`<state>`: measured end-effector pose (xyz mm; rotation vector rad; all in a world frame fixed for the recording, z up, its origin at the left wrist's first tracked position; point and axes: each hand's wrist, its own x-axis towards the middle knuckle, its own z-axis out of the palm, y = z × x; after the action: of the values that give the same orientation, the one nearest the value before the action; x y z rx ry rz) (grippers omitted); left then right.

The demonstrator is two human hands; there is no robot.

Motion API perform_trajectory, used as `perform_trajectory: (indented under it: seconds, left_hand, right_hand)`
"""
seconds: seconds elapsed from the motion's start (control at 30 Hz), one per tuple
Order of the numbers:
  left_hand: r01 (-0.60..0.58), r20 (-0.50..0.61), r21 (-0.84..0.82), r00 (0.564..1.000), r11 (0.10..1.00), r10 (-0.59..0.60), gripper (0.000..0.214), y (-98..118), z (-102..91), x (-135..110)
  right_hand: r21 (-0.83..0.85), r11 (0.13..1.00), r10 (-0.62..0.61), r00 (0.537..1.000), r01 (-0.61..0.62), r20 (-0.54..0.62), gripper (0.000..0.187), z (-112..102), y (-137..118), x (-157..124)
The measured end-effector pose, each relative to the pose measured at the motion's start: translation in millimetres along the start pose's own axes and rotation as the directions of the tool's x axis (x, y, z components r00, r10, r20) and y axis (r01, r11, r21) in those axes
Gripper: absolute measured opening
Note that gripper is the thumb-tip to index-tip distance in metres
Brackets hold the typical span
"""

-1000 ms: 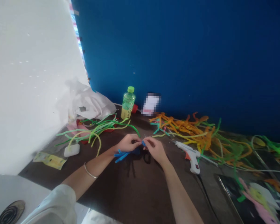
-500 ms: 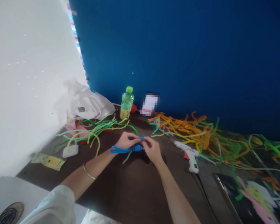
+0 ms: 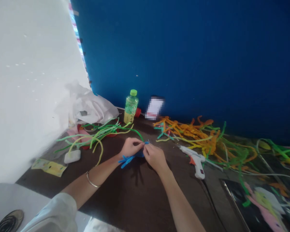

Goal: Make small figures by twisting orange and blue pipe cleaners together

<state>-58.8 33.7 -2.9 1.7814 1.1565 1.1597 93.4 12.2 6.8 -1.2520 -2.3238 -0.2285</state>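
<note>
Both hands meet over the dark brown table (image 3: 140, 199) and pinch a bundle of blue pipe cleaners (image 3: 126, 159). My left hand (image 3: 130, 147), with a thin bangle on its wrist, is closed on the bundle from the left. The loose blue ends stick out below and left of it. My right hand (image 3: 154, 157) is closed on the bundle's right end, fingertips touching those of the left hand. What lies between the fingertips is mostly hidden.
Green and yellow pipe cleaners (image 3: 96, 133) lie at the left by a white plastic bag (image 3: 91, 106). A green-capped bottle (image 3: 131, 106) stands by the blue wall. Orange and green pipe cleaners (image 3: 203, 133) and a white glue gun (image 3: 195, 160) lie to the right. A small white block (image 3: 72, 156) sits left.
The blue ends swung out to the left, then dropped back under my left hand. Both hands stayed pinched together and shifted slightly left.
</note>
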Motion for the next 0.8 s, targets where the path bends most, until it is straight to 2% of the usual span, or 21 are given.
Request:
perform_trajectory:
  seconds: [0.07, 0.17, 0.3, 0.4, 0.57, 0.7, 0.8]
  left_hand:
    - [0.002, 0.028, 0.042, 1.000, 0.999, -0.003, 0.020, -1.1, 0.3, 1.0]
    - [0.009, 0.051, 0.064, 0.999, 0.998, -0.013, 0.020, -2.2, -0.2, 2.0]
    - [0.043, 0.100, 0.026, 0.994, 0.999, -0.045, 0.020, -2.9, -3.5, 2.8]
    - [0.091, 0.171, -0.097, 0.982, 0.991, -0.073, 0.020, -4.0, -5.4, 4.0]
    - [0.266, 0.225, -0.327, 0.954, 0.907, -0.199, 0.023, -8.6, -3.1, 6.5]
    - [0.308, 0.309, -0.506, 0.937, 0.806, -0.164, 0.030, -12.0, -5.7, 8.3]
    - [0.384, 0.445, -0.579, 0.888, 0.720, -0.115, 0.038, -11.4, -11.0, 8.6]
  right_hand:
    - [-0.126, 0.985, -0.114, 0.993, 0.119, 0.043, 0.023, -2.7, 3.0, 0.3]
    - [-0.178, 0.969, -0.162, 0.985, 0.171, 0.064, 0.019, -4.7, 6.4, 1.6]
    - [-0.062, 0.975, -0.210, 0.977, 0.212, 0.027, 0.020, -3.4, 10.2, 1.2]
    - [0.072, 0.972, -0.226, 0.973, 0.223, 0.041, 0.025, -2.7, 13.0, 0.0]
    - [0.163, 0.978, -0.151, 0.983, 0.133, 0.104, 0.025, -7.1, 12.7, -0.5]
    - [0.292, 0.956, -0.080, 0.976, 0.018, 0.204, 0.021, -16.0, 8.2, 2.1]
    - [0.494, 0.854, 0.021, 0.958, -0.167, 0.287, 0.021, -22.4, 6.7, 5.1]
